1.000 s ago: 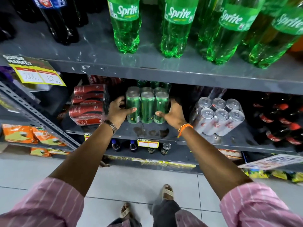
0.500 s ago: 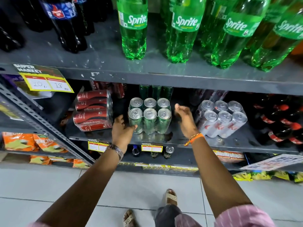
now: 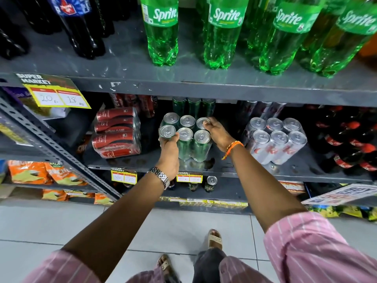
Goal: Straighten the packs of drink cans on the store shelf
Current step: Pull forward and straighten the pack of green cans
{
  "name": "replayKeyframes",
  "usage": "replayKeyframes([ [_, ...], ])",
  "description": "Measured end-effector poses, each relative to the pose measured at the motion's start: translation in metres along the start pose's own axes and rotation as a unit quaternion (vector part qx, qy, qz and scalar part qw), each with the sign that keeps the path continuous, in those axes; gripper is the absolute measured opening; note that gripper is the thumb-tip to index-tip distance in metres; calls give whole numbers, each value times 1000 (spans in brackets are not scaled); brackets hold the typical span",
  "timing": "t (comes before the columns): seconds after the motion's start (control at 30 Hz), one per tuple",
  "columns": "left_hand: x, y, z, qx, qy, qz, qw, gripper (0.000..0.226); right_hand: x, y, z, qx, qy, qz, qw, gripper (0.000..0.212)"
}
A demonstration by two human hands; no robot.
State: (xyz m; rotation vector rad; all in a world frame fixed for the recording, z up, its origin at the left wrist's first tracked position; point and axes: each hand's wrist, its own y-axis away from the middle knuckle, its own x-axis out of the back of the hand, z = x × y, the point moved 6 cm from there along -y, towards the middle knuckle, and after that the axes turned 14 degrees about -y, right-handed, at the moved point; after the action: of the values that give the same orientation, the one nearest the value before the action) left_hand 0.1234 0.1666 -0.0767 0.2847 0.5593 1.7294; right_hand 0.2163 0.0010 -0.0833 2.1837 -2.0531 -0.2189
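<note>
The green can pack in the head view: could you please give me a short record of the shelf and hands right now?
pack in hand: green can pack, six cans, upright
left hand: left hand grips its front-left can
right hand: right hand on its rear-right can top
left neighbour: red can pack, lying on its side
right neighbour: silver can pack, tilted
shelf above: Sprite bottles

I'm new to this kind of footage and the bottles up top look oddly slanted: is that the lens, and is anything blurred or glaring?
Head view: the wide-angle lens fans the Sprite bottles outward and bends the shelf edge; soft reflections of the bottles show on the glossy upper shelf; the green can pack and both hands, left hand, right hand, are fairly sharp; the deep shelf back is dark.
</note>
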Motion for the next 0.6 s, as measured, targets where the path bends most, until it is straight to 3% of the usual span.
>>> replayKeyframes([
  [0.23, -1, -48, 31, 19, -82, 20, 996, 82, 2, 42, 18, 21, 25, 41, 999, 22],
  [0.3, -1, -55, 41, 19, -130, 28, 991, 68, -3, 53, 24, 4, 34, 37, 999, 23],
  [0.37, -3, -55, 53, -6, -167, 12, 986, 30, -6, 60, 29, -27, 32, 23, 999, 13],
  [0.43, -2, -51, 63, -33, -194, -4, 980, 16, -3, 58, 24, -42, 21, 17, 999, 8],
  [0.53, 5, -35, 66, -72, -197, -6, 978, 36, 6, 35, 3, -21, 8, 54, 998, 13],
  [0.6, 13, -11, 54, -71, -148, 43, 985, 48, 8, 14, -17, 10, -2, 85, 996, 12],
])
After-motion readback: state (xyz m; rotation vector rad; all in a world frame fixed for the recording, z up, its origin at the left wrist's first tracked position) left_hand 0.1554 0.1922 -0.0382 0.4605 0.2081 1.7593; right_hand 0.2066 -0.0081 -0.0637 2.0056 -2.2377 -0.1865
